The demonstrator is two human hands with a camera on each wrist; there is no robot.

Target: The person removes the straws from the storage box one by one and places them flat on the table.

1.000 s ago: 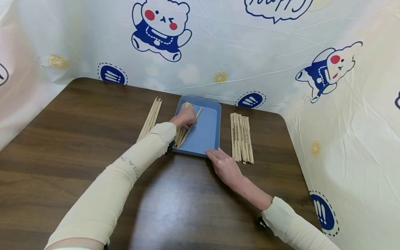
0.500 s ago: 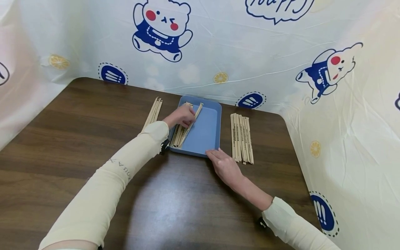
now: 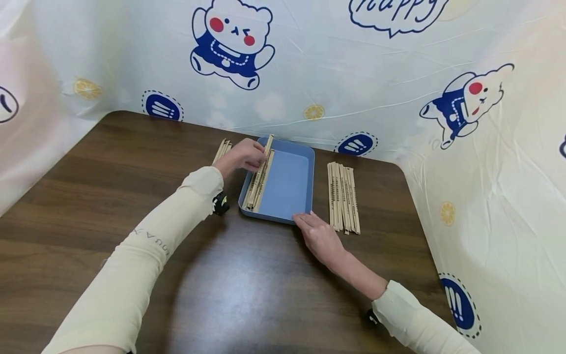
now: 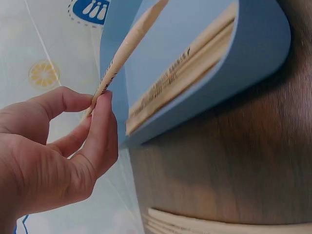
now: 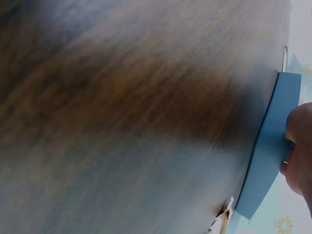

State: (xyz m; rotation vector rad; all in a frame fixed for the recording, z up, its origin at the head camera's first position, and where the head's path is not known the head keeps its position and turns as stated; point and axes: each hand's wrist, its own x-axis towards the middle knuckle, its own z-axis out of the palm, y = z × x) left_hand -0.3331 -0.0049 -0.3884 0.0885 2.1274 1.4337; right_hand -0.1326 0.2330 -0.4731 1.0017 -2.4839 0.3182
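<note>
My left hand (image 3: 247, 153) pinches a paper-wrapped stick (image 4: 124, 51) between thumb and fingertips, tilted above the left side of a blue tray (image 3: 289, 182). Beneath it, several similar brown wrapped sticks (image 4: 180, 73) with dark print lie lengthwise along the tray's left wall. My right hand (image 3: 320, 238) grips the tray's near edge toward its right corner; in the right wrist view its fingers (image 5: 292, 126) curl at the rim of the tray (image 5: 270, 136). What is inside the paper wrappers cannot be seen.
On the dark wooden table (image 3: 265, 285), a row of wrapped sticks (image 3: 342, 196) lies right of the tray. Another group (image 3: 222, 150) lies on the left, partly hidden by my left arm. A printed curtain (image 3: 300, 73) hangs behind the table's far edge.
My left hand has moved left from over the tray's middle to its left wall, bringing the wrapped stick with it. My right hand keeps its place on the tray.
</note>
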